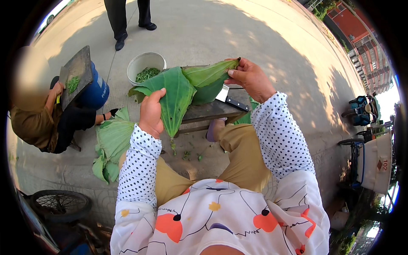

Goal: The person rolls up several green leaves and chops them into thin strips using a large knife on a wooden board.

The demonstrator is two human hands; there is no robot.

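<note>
A large green leaf (168,95), broad and veined like a lotus leaf, is folded over in front of me above a low dark wooden bench (199,114). My left hand (151,112) is closed on its left part, the thumb lying on top. With thumb and fingers my right hand (250,78) pinches the leaf's far right end, where a lighter green flap is drawn to a point. On the bench's right side, just below my right hand, lies a knife with a wide blade and black handle (237,103); the leaf hides part of its blade.
Behind the bench stands a white bucket (146,59) with shredded greens. More big leaves (115,138) lie on the ground at left. A seated person (38,114) works at a board on a blue drum (98,91). Another person's legs (127,19) stand beyond. A wheel (59,204) is at lower left.
</note>
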